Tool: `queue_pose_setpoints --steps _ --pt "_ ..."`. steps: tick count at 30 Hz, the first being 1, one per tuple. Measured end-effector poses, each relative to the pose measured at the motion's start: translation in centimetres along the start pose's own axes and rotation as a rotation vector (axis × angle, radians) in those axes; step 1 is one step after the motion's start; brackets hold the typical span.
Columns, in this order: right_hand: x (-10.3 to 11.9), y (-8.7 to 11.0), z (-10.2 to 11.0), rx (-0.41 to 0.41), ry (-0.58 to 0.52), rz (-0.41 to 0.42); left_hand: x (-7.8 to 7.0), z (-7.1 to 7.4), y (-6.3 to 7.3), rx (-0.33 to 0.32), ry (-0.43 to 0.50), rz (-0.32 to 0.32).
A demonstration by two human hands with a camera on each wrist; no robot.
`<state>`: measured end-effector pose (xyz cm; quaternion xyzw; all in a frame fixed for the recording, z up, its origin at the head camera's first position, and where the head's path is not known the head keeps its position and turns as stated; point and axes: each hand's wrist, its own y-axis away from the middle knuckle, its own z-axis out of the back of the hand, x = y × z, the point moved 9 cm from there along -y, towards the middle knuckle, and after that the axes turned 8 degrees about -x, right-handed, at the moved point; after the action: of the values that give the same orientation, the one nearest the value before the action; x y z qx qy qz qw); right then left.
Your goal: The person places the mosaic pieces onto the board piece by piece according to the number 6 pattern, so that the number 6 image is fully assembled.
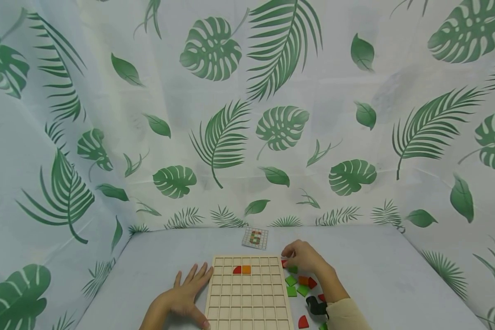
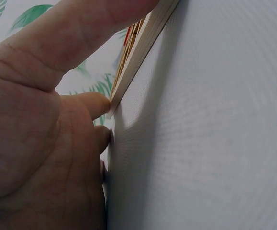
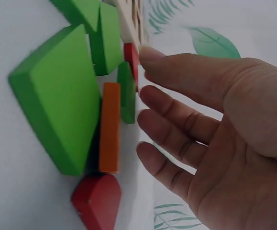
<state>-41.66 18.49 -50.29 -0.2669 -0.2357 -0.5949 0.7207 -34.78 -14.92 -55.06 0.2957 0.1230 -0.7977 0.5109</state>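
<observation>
A wooden grid board [image 1: 248, 302] has a red quarter-round piece [image 1: 237, 270] and an orange square piece [image 1: 246, 269] side by side in its upper rows. My left hand [image 1: 185, 291] spreads its fingers along the board's left edge, thumb at the lower corner; in the left wrist view the fingertips meet the wooden rim [image 2: 140, 57]. Beyond the board's right edge, my right hand [image 1: 307, 257] reaches down with bent fingers, thumb and fingertips right at a red piece [image 3: 131, 62]. Close by lies a green piece [image 3: 126, 93]. The index fingertip is mostly hidden behind the thumb.
Several loose pieces lie right of the board, among them green squares [image 1: 291, 291], an orange piece [image 1: 303, 280] and a red quarter-round [image 1: 303, 321]. A black object [image 1: 316, 305] sits by the right sleeve [image 1: 346, 315]. Behind the board lies a patterned card [image 1: 255, 238] showing a 6.
</observation>
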Motion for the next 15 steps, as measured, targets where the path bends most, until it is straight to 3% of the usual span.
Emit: queue_pose_setpoints --steps 15 --pt "0.02 0.13 -0.83 0.010 0.043 0.007 -0.02 0.02 -0.01 -0.009 -0.003 0.015"
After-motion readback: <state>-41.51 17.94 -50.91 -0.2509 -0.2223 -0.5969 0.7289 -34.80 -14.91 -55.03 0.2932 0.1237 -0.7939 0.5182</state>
